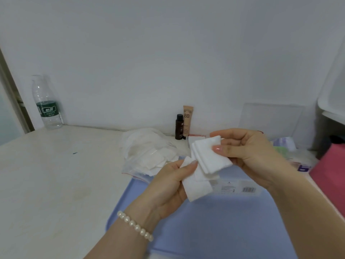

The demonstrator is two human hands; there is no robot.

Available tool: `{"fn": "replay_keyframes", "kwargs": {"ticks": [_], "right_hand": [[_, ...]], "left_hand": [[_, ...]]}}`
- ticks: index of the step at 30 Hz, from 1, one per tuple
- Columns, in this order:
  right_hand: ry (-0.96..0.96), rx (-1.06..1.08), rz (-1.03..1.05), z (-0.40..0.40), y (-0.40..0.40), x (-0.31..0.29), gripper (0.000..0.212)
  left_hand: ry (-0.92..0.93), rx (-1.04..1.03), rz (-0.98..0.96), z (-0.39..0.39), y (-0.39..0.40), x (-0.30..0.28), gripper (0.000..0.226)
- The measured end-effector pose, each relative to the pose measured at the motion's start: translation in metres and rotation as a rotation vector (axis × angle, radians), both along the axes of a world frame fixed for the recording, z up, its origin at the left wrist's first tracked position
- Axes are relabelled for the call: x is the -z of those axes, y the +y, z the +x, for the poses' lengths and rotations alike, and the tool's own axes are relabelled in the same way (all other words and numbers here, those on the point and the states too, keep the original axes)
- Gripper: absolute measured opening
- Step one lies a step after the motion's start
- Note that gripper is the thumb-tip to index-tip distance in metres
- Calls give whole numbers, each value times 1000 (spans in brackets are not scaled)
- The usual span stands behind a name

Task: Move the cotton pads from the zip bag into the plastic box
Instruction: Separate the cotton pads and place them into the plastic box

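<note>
Both hands hold white square cotton pads above the blue tray. My right hand [250,152] pinches a small stack of cotton pads [209,156] between thumb and fingers. My left hand [168,186], with a pearl bracelet at the wrist, grips another few pads [197,187] just below and left of them. The clear zip bag [149,152] with a red seal strip lies on the table behind my left hand, still holding several pads. The clear plastic box [240,186] with a barcode sticker sits on the tray under my hands, mostly hidden by them.
A blue tray [214,230] lies at the table's near edge. A dark small bottle [179,127] and a BB cream tube [187,120] stand by the wall. A water bottle [46,103] stands far left. A pink object [330,171] and packets lie right.
</note>
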State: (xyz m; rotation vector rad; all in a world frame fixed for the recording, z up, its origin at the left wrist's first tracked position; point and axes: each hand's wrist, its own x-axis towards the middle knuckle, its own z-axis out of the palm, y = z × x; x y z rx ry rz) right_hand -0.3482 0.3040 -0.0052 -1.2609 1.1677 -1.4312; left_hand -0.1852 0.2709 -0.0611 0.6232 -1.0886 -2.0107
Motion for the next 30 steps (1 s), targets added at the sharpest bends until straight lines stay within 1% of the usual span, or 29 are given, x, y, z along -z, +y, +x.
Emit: {"fn": "replay_keyframes", "kwargs": {"ticks": [2, 6, 10, 13, 18, 20, 21, 23, 24, 25, 26, 28, 30], "right_hand": [[12, 38, 10, 1, -2, 3, 33], [39, 104, 20, 10, -4, 7, 22], [111, 179, -21, 17, -5, 11, 22], [181, 223, -56, 20, -7, 13, 25], [233, 260, -71, 23, -8, 14, 25], [324, 301, -93, 24, -9, 15, 24], [398, 324, -94, 23, -9, 16, 27], [501, 335, -25, 18, -11, 18, 42], [492, 307, 33, 16, -10, 17, 45], [446, 247, 93, 14, -9, 16, 41], [396, 185, 132, 14, -8, 14, 31], [290, 140, 138, 15, -6, 12, 9], [174, 171, 97, 12, -9, 13, 6]], "left_hand": [[40, -8, 24, -1, -1, 0, 21], [100, -52, 72, -1, -3, -1, 27], [118, -55, 92, 0, -4, -1, 26], [115, -47, 95, 1, -5, -1, 36], [146, -1, 118, 2, -7, 0, 43], [165, 12, 120, 3, -7, 0, 43], [178, 16, 123, 3, -7, -1, 43], [196, 35, 129, 4, -7, -1, 41], [200, 50, 123, 5, -7, -1, 40], [204, 75, 110, 6, -7, -1, 39], [211, 109, 93, 7, -7, -1, 39], [234, 166, 76, 9, -7, -3, 44], [222, 168, 80, 9, -7, -4, 44]]}}
